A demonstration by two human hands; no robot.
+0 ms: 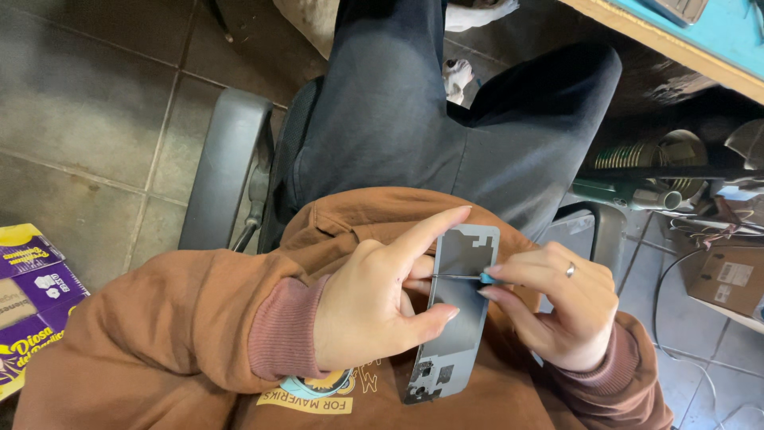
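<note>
Over my lap I hold a grey phone back panel [458, 318], long side running away from me, its camera cut-outs at the near end. My left hand [374, 295] grips the panel from its left edge, index finger stretched along the top and thumb pressed on the inner face. My right hand [557, 302], with a ring on one finger, pinches a thin metal tool with a blue handle [477, 277]. The tool's tip lies across the panel's inner face near my left fingers.
I sit on a grey chair [227, 159] over a tiled floor. A purple and yellow box [28, 295] lies at the left. A wooden bench with a blue top [700, 40] is at upper right, with cables, a cardboard box [728, 279] and clutter below it.
</note>
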